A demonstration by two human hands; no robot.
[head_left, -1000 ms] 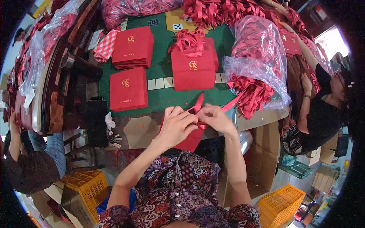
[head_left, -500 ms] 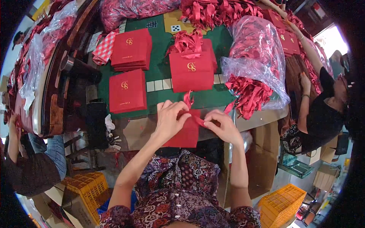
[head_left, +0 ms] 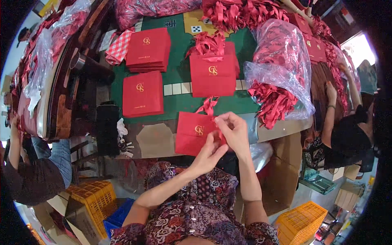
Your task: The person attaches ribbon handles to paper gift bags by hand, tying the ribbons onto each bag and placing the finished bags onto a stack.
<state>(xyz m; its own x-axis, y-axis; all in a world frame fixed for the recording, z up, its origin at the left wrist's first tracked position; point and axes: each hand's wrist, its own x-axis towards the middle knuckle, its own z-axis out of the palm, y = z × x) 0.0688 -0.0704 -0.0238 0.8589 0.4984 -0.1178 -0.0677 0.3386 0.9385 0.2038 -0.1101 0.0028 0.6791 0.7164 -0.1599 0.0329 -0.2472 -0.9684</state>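
Observation:
A small red paper bag (head_left: 188, 141) with gold print lies flat at the near table edge in front of me, a red ribbon loop (head_left: 209, 105) sticking out at its top. My right hand (head_left: 233, 132) pinches red ribbon at the bag's upper right edge. Just below, my left hand (head_left: 209, 157) reaches across the bag's lower right part, its thumb and fingers closed on a red ribbon strip (head_left: 222, 138) between the hands. The fingers partly hide exactly where the ribbon meets the bag. Beyond lies a pile of red bags (head_left: 214, 79) with loose ribbons (head_left: 208, 43) on top.
Two stacks of red bags, a far stack (head_left: 148, 49) and a nearer stack (head_left: 143, 96), stand left on the green table. A clear plastic sack (head_left: 281, 57) spills ribbons at right. A dark cup (head_left: 87, 67) is at left. Yellow crates (head_left: 302, 222) stand below. Other people work at both sides.
My left hand has moved down and right from the bag's top to its right side. My right hand has moved up to the bag's upper right edge. The bag's printed face now shows.

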